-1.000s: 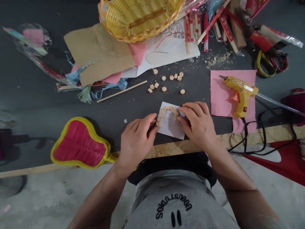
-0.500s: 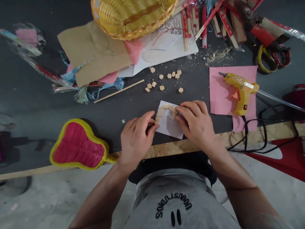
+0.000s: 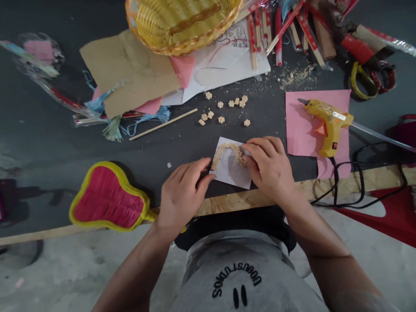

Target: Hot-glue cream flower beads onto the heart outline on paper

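A small white paper (image 3: 229, 171) lies near the table's front edge with an arch of tiny tan flower pieces (image 3: 227, 148) glued on it. My left hand (image 3: 183, 195) rests just left of the paper, fingers curled, fingertips touching its left edge by the arch's left end. My right hand (image 3: 269, 167) covers the paper's right side, fingers pinched on the arch's right end. Several loose flower pieces (image 3: 224, 110) lie scattered just beyond the paper.
A yellow glue gun (image 3: 326, 125) lies on pink paper (image 3: 299, 130) to the right, its black cord (image 3: 354, 186) trailing over the edge. A red-and-yellow fan (image 3: 107, 197) sits left. A wicker basket (image 3: 182, 21), cardboard (image 3: 130, 69), chopsticks (image 3: 276, 30) and scissors (image 3: 370, 80) crowd the back.
My left hand has slid slightly back and left from the arch's left end. My right hand stays pinched at the arch's right end.
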Demonstrator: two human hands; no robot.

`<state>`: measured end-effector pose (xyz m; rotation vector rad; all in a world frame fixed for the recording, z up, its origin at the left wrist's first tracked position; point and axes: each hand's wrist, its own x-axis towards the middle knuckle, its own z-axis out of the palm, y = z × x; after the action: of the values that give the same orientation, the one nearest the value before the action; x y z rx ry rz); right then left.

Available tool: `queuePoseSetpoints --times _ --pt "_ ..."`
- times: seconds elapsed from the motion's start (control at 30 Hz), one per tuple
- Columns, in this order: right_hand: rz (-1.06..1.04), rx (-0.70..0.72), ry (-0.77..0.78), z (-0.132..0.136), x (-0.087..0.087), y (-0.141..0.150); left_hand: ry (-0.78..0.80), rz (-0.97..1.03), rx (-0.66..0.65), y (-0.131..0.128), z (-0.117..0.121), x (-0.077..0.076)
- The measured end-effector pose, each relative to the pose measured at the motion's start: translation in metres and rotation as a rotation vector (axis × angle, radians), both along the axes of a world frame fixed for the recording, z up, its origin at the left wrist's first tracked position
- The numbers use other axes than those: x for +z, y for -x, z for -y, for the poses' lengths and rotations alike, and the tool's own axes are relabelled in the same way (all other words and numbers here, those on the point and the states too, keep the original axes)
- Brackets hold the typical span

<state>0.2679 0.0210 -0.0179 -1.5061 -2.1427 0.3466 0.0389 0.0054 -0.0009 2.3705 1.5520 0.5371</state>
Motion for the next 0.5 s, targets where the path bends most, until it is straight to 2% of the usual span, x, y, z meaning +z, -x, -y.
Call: queuePoseSetpoints --times 0.2,0.3,0.43,0.5 --pt "-0.035 -0.038 -0.055 0.005 0.005 -0.001 -0.09 -0.116 -0.276 0.013 0.011 0.006" --pt "-0.044 0.047 -0.075 0.018 0.011 0.008 -0.107 -0.157 -0.358 0.019 0.015 0.004" --pt "-0.017 0.221 -0.014 0.034 0.013 0.027 -0.1 -0.219 -0.407 0.026 0.02 -0.002" --pt "0.018 0.226 0.0 0.034 0.013 0.035 -0.1 -0.225 -0.405 0.027 0.022 -0.004"
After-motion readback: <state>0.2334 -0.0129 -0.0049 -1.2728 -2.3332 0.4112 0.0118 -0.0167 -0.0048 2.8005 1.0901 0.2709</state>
